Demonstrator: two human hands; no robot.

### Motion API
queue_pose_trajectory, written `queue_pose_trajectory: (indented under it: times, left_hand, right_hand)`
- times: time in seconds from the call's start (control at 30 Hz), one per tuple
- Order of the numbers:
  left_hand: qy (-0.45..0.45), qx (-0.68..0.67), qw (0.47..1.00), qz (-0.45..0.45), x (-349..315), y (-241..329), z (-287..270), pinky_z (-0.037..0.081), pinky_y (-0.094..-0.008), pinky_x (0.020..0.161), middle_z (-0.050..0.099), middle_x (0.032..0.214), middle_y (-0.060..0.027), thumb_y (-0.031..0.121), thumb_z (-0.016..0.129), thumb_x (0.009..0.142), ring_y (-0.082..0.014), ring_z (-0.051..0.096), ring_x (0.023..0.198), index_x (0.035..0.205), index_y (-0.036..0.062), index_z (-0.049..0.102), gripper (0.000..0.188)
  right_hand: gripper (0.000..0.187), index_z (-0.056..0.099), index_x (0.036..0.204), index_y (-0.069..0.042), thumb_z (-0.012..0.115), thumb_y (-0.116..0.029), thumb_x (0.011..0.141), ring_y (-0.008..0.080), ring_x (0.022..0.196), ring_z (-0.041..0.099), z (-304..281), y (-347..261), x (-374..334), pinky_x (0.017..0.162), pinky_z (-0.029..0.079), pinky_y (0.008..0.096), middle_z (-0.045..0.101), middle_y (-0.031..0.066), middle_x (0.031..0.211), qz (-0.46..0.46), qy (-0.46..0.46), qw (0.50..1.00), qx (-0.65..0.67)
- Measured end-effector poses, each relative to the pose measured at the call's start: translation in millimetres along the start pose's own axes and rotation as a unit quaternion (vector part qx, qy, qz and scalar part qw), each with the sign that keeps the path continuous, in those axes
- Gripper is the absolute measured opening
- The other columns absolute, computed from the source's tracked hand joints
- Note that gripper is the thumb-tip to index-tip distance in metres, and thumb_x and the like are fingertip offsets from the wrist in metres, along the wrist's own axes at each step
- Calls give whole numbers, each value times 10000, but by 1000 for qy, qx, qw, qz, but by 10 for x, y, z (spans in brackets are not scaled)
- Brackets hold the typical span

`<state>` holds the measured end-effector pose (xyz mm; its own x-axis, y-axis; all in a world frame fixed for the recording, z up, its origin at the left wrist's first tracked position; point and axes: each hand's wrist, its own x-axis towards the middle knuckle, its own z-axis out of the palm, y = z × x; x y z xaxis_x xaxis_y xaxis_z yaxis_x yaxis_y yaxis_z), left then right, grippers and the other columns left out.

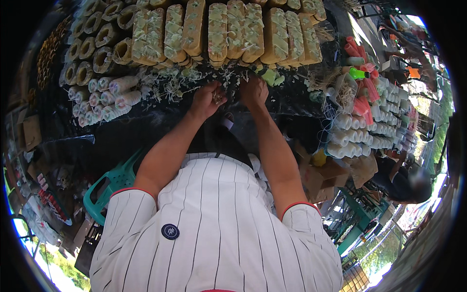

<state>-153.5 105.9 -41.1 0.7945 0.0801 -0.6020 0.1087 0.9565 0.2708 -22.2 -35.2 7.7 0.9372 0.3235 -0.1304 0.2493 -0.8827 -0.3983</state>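
Probably an outdoor market stall: stacked twine spools.

Both hands work close together on a black-covered stall table littered with pale fibre scraps. The left hand pinches a small tuft; the right hand rests beside it. Tan rectangular twine bundles line the far edge, white thread spools the right.

The person wears a white short-sleeved shirt with thin dark pinstripes. Red piping edges the sleeves, and a round dark badge sits on it.
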Motion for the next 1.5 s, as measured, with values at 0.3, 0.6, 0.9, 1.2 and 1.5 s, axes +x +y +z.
queue_pose_trajectory:
  times: [0.3, 0.6, 0.9, 1.2, 1.5]
  left_hand:
    - [-37, 47, 998, 23, -3, 127, 132, 558, -411, 759, 625, 907, -44, 146, 664, 1031, -214, 651, 854, 1056, 67, 654, 83]
    - [-28, 103, 994, 25, 44, 76, 67, 611, -424, 810, 677, 973, -83, 2, 671, 953, -261, 718, 916, 1135, 37, 657, 186]
    - [-20, 21, 999, 23, 5, 133, 59, 619, -446, 878, 708, 1028, -129, -26, 669, 947, -304, 730, 1032, 1101, 31, 649, 165]
    - [-133, -104, 986, 10, 156, -50, 154, 556, -512, 1029, 754, 1191, -164, 147, 672, 1023, -332, 718, 1139, 1132, 39, 732, 165]
    - [-122, -73, 990, 25, 76, -52, 518, 568, -439, 966, 765, 1059, -117, 162, 670, 1029, -277, 734, 1003, 1148, 60, 685, 158]
  right_hand:
    - [211, 712, 1112, -74, 672, -134, 913, 436, 1055, 696, 212, 53, 86, 928, 533, 526, 749, 204, 1076, -49, -13, 998, -28]
    - [216, 692, 1112, -30, 636, -150, 940, 421, 1079, 690, 127, 149, 120, 941, 528, 524, 741, 221, 1062, 9, -57, 997, 49]
    - [192, 690, 1065, -20, 680, -172, 948, 386, 1112, 673, 195, 32, 21, 915, 521, 526, 712, 167, 1141, 10, -55, 998, 8]
    - [169, 780, 1024, -36, 686, -150, 941, 406, 984, 716, -114, -482, -546, 845, 572, 472, 742, 198, 1046, -236, 50, 963, 119]
    - [595, 644, 1199, 11, 489, -557, 1112, 206, 919, 654, -144, -285, -490, 861, 530, 390, 671, 83, 1030, 298, 89, 655, 689]
